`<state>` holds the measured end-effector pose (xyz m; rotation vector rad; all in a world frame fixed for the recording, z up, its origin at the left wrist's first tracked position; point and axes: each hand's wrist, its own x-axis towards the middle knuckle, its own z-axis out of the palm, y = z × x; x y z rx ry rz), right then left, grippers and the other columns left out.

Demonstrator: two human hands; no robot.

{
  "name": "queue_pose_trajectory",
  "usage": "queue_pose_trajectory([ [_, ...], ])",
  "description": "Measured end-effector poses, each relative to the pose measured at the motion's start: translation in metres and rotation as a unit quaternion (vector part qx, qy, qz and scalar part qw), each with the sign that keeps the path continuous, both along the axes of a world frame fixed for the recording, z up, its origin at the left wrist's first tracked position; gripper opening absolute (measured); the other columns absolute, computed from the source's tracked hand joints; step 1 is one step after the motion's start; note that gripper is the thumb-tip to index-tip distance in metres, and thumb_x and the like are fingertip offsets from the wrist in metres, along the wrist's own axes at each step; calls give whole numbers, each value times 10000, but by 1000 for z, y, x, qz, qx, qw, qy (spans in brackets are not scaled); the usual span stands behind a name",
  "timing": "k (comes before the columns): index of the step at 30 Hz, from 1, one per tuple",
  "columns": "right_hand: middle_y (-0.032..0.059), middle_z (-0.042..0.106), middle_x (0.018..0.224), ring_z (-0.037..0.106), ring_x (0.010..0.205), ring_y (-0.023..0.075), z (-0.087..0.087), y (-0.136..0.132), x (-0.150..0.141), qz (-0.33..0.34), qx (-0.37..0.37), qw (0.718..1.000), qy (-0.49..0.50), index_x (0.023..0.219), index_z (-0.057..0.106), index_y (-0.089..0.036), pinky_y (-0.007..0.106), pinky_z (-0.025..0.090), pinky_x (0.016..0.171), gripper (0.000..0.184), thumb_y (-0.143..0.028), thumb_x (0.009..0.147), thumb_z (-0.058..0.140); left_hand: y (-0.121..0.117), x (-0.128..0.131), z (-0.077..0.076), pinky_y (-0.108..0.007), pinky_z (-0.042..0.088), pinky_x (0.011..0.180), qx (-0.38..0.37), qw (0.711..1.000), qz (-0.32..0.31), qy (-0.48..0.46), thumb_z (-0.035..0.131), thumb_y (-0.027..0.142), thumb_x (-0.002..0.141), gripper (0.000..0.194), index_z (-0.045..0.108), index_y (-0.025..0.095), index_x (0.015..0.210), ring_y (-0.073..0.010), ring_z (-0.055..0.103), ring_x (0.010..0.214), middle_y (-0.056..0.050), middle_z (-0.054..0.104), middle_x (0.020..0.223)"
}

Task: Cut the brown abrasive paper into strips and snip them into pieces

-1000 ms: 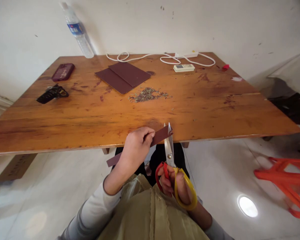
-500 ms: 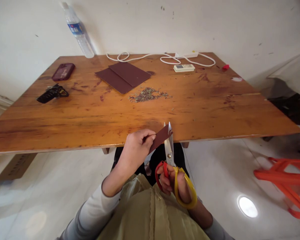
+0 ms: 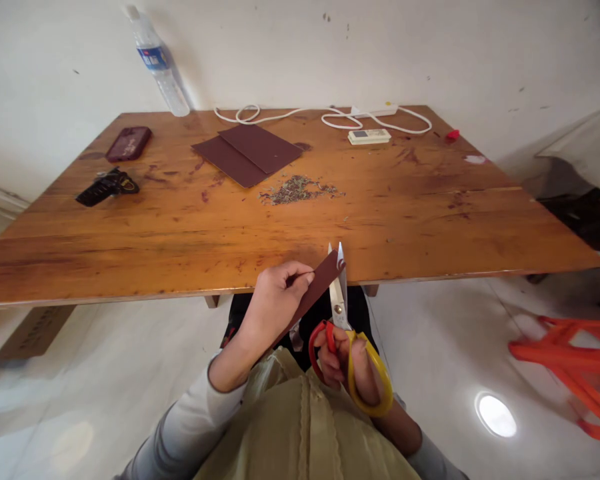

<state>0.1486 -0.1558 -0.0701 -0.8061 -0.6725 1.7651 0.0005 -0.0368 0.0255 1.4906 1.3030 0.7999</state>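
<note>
My left hand [image 3: 273, 303] pinches a narrow dark brown paper strip [image 3: 316, 285] just in front of the table's near edge. The strip slants up to the right, and its tip lies between the blades of a pair of scissors [image 3: 339, 300]. My right hand [image 3: 353, 370] grips the scissors by their red and yellow handles, blades pointing away from me and slightly apart. Both hands hover over my lap, below the wooden table [image 3: 180, 227].
On the table lie two dark brown sheets [image 3: 247, 152], a pile of small cuttings [image 3: 297, 189], a white cable [image 3: 325, 117], a small white device [image 3: 369, 136], a maroon case [image 3: 129, 143], a black object [image 3: 105, 187] and a water bottle [image 3: 156, 63]. An orange plastic object [image 3: 575, 363] sits on the floor at right.
The strip has turned steeper in my left hand, and its lower end has swung in behind the hand and out of sight. The scissors stay in nearly the same place.
</note>
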Motion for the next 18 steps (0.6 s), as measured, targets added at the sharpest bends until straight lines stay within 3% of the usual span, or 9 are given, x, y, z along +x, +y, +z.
queue_pose_trajectory([
  [12, -97, 399, 598, 234, 446, 66, 6, 2, -5, -12, -26, 1000, 4, 907, 710, -206, 179, 298, 398, 781, -971, 771, 637, -7, 6, 6, -268, 415, 595, -51, 996, 22, -65, 645, 317, 815, 177, 732, 202, 712, -130, 529, 605, 17, 665, 674],
  [18, -101, 397, 588, 205, 430, 58, 6, 1, -9, -23, -20, 999, 17, 915, 699, -211, 178, 288, 378, 757, -955, 779, 652, -10, 10, 1, -256, 362, 518, -122, 986, 29, -112, 698, 381, 777, 193, 707, 198, 717, -109, 458, 522, 40, 594, 596],
])
